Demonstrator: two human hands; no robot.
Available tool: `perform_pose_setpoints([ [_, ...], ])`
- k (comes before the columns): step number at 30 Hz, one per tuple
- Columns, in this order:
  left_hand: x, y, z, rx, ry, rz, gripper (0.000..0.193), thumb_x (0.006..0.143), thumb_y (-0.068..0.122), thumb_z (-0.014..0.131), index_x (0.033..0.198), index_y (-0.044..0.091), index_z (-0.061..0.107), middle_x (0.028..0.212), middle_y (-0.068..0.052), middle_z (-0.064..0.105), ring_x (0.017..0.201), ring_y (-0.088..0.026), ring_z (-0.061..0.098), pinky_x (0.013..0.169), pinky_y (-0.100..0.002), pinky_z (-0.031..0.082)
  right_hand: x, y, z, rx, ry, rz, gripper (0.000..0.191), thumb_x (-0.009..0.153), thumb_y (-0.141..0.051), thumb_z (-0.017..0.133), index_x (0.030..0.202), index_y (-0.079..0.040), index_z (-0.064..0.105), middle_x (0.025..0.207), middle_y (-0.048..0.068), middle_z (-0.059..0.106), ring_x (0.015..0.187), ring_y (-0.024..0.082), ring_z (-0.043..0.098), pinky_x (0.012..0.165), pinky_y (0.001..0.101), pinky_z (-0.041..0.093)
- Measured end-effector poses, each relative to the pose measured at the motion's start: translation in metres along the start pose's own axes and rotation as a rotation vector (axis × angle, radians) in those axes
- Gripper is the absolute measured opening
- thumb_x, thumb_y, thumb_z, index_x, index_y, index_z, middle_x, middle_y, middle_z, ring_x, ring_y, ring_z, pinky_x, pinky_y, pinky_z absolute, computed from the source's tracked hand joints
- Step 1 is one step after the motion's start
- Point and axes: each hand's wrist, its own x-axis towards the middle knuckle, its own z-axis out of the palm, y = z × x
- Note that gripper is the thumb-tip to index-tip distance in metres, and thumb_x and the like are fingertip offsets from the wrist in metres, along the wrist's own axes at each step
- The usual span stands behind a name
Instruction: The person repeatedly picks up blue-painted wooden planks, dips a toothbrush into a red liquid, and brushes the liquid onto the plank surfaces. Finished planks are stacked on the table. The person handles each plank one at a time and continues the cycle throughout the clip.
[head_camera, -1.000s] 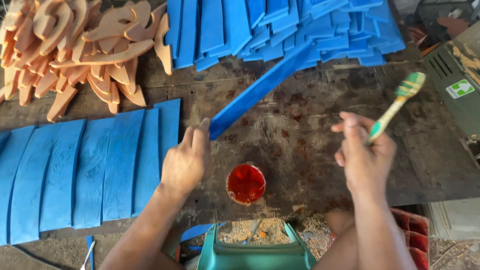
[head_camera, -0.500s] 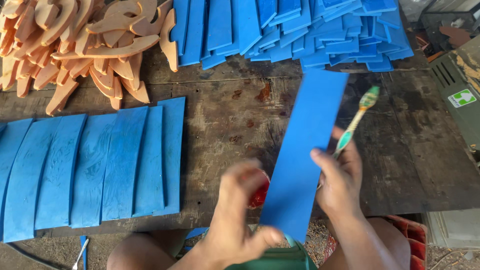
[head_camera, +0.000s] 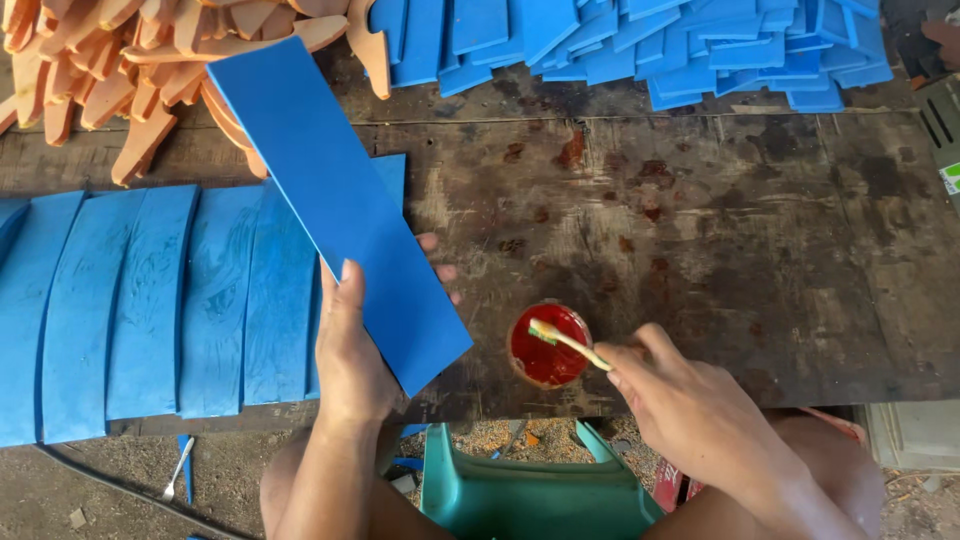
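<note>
- The right hand (head_camera: 690, 410) is gripping one toothbrush (head_camera: 566, 343), dipping its bristles into the single red pot (head_camera: 548, 345) at the table (head_camera: 700, 220) edge.
- The left hand (head_camera: 352, 345) is clasping one blue strip (head_camera: 335, 205), tilted above the table.
- Brushing the strip seemingly comes next, needing a loaded brush.
- About seven coated strips (head_camera: 150, 300) are lying left; heaps behind are uncountable.

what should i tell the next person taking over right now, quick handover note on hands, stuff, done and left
Left hand: holds a blue strip up, tilted over the bench.
Right hand: holds a brush, bristles dipped in the small red pot at the bench's front edge.
Done: a row of blue strips lies side by side on the left.
Left: the held strip looks clean; a pile of blue pieces and tan pieces sits at the back.
</note>
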Motion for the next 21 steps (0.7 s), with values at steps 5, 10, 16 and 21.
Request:
perform_pose_setpoints([
  [5,0.006,0.002,-0.006,0.065,0.113,-0.088,0.053,0.105,0.042,0.044,0.147,0.01,0.04,0.125,-0.019,0.066,0.1,-0.03,0.071,0.081,-0.045,0.063,0.006,-0.025,-0.002,-0.136,0.08,-0.043,0.053,0.086,-0.014,0.063,0.139,-0.019,0.06,0.107,0.007,0.059,0.061,0.025,0.07,0.055,0.0416,0.059],
  [10,0.009,0.001,-0.005,0.049,0.121,-0.138,0.046,0.105,0.037,0.044,0.143,0.011,0.045,0.122,-0.017,0.067,0.097,-0.028,0.071,0.079,-0.043,0.062,-0.003,-0.033,-0.022,-0.157,-0.154,-0.049,0.048,0.089,-0.016,0.064,0.135,-0.027,0.065,0.095,0.003,0.065,0.067,0.025,0.07,0.062,0.045,0.057],
  [16,0.009,0.001,-0.005,0.022,0.107,-0.14,0.042,0.106,0.036,0.046,0.138,0.009,0.049,0.12,-0.016,0.068,0.095,-0.027,0.071,0.078,-0.042,0.063,0.003,-0.037,-0.015,-0.224,0.018,-0.069,0.053,0.084,-0.012,0.061,0.138,-0.013,0.062,0.107,0.01,0.066,0.06,0.025,0.071,0.054,0.0396,0.058],
  [21,0.008,0.0,-0.005,0.035,0.122,-0.154,0.042,0.106,0.036,0.046,0.137,0.009,0.05,0.12,-0.015,0.068,0.095,-0.025,0.071,0.077,-0.04,0.063,-0.019,-0.031,-0.033,-0.014,-0.01,0.092,0.044,0.095,-0.028,0.064,0.139,-0.031,0.067,0.094,-0.004,0.072,0.062,0.018,0.067,0.053,0.0333,0.056],
])
